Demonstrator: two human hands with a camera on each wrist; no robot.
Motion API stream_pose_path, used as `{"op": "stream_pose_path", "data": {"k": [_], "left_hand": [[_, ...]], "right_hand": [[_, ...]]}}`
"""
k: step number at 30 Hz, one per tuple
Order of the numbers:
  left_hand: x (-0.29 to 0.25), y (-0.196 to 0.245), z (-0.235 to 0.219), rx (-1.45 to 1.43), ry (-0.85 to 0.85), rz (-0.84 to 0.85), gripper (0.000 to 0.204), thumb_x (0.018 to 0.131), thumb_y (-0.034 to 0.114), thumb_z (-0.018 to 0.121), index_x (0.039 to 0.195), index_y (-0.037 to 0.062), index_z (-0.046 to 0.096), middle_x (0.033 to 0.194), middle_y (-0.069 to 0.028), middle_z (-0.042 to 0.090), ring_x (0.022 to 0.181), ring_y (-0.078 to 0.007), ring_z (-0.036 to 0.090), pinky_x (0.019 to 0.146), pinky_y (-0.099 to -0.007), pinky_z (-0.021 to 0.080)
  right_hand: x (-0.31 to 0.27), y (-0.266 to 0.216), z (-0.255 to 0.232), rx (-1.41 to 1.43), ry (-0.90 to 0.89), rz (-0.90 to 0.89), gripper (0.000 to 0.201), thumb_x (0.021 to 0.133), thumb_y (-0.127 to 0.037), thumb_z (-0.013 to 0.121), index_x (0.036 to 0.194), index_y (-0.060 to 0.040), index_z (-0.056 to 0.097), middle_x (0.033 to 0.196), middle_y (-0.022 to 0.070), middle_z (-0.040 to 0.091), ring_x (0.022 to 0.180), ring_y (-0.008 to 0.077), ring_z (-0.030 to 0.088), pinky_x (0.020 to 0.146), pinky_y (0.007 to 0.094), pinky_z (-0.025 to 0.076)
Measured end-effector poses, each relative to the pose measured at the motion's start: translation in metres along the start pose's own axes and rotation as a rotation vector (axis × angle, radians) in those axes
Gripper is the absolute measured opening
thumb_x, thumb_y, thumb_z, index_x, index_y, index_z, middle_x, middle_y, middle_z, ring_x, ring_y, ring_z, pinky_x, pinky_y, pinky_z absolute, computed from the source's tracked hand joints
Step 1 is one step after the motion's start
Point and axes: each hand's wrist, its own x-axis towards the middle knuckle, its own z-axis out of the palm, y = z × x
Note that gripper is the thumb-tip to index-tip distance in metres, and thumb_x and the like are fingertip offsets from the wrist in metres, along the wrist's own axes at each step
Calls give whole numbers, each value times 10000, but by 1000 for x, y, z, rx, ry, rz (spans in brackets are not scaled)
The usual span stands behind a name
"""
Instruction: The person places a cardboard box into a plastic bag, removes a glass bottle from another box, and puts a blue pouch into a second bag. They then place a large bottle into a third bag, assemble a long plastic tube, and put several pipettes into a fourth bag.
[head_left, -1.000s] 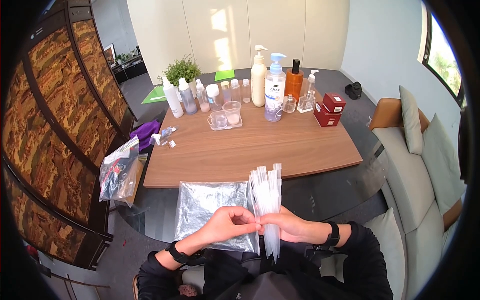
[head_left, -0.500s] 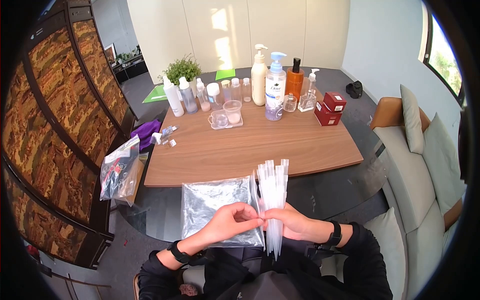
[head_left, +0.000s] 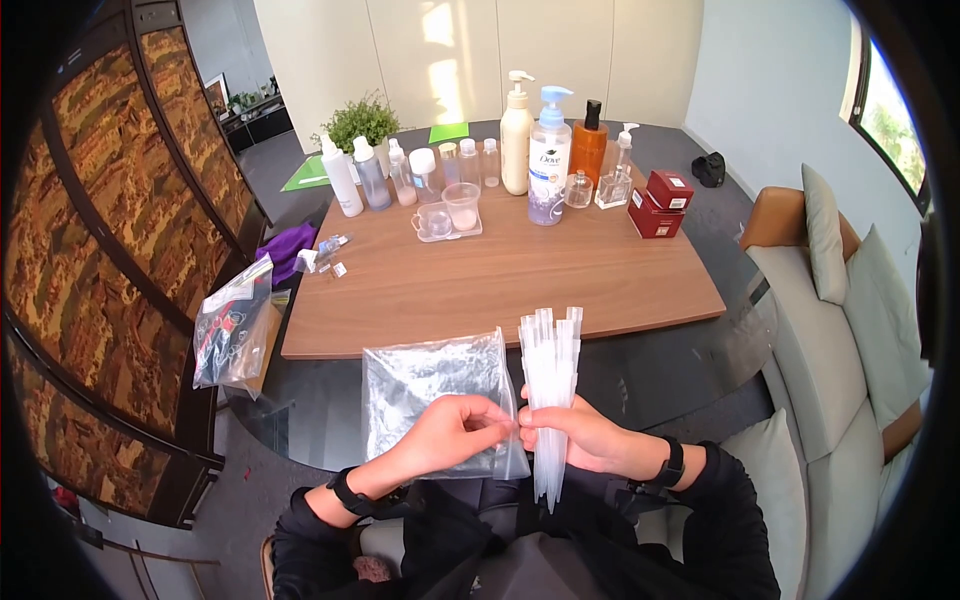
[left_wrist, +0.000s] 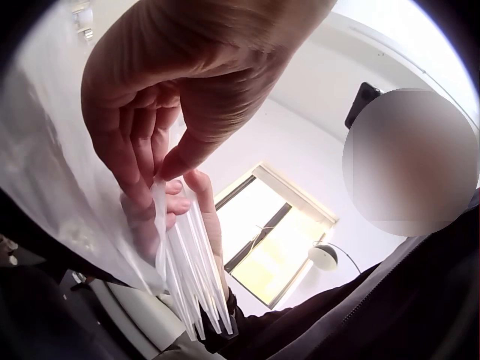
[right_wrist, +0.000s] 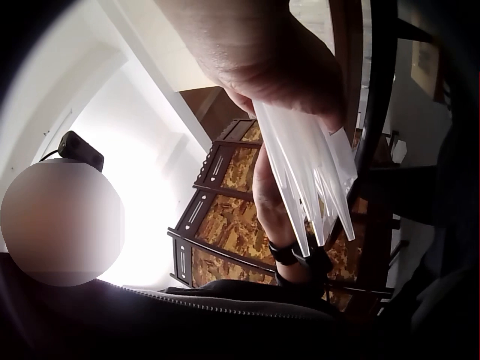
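Observation:
My right hand (head_left: 585, 432) grips a bunch of translucent plastic pipettes (head_left: 550, 370), flat ends up and tapered tips down. In the right wrist view, the pipettes' tips (right_wrist: 319, 217) spread slightly below the fingers. Just left of them, my left hand (head_left: 458, 432) pinches the edge of a clear plastic bag (head_left: 425, 375) between thumb and fingers. The left wrist view shows this pinch close up, with the bag (left_wrist: 67, 180) hanging beside the pipettes (left_wrist: 196, 262). Both hands' fingertips are close together at the bag's right edge.
Ahead stands a wooden table (head_left: 500, 275) with several small bottles, pump bottles (head_left: 547, 165), clear cups (head_left: 460, 207) and red boxes (head_left: 660, 205). A zip bag (head_left: 235, 325) stands off its left edge. A sofa (head_left: 815, 330) is on the right, a folding screen (head_left: 110, 250) on the left.
The pipettes have moved slightly right and up in the head view, still in the right hand. The left hand keeps its pinch on the bag's edge. The head view has tilted slightly.

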Motion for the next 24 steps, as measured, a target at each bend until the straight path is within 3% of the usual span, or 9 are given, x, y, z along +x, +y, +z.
{"op": "stream_pose_path", "data": {"k": [3, 10, 13, 19, 22, 24], "left_hand": [[0, 3, 1, 18, -17, 19, 123, 891, 115, 681, 911, -6, 695, 818, -41, 710, 735, -63, 621, 659, -238, 508], [-3, 32, 3, 239, -151, 93, 111, 894, 110, 704, 884, 9, 660, 879, -57, 710, 878, -110, 643, 786, -264, 514], [2, 6, 2, -114, -212, 151, 130, 917, 148, 681, 893, 25, 650, 893, -32, 693, 824, -76, 615, 733, -245, 500], [-1, 13, 1, -338, -220, 127, 104, 955, 136, 626, 928, 36, 629, 937, -30, 676, 886, -74, 598, 793, -241, 477], [-3, 15, 5, -178, -136, 141, 122, 939, 145, 650, 892, 33, 636, 881, -21, 673, 832, -68, 597, 744, -237, 479], [-4, 22, 2, -32, -157, 128, 148, 922, 162, 675, 862, 31, 640, 834, -15, 671, 789, -65, 595, 709, -239, 481]], "right_hand": [[-2, 0, 2, -28, 26, -10, 495, 818, -75, 736, 1217, -39, 445, 924, 56, 578, 780, 137, 595, 703, 296, 487], [-1, 8, 8, -62, -13, -81, 442, 829, -91, 743, 1188, -51, 489, 942, 48, 594, 799, 131, 603, 694, 286, 496], [-4, 2, 11, -50, -49, -76, 305, 843, -73, 715, 1103, -40, 561, 905, 48, 616, 774, 126, 605, 680, 280, 500], [-6, -1, 12, -9, -29, -99, 178, 844, -32, 678, 1010, -24, 616, 843, 64, 643, 718, 136, 612, 667, 284, 509], [-4, -1, 5, -15, -59, -62, 443, 823, -32, 713, 1199, -71, 482, 942, 61, 617, 833, 161, 631, 753, 333, 531], [-8, -3, 16, 3, -47, -71, 360, 844, -77, 716, 1155, -36, 540, 965, 61, 629, 852, 146, 627, 744, 305, 519]]}}
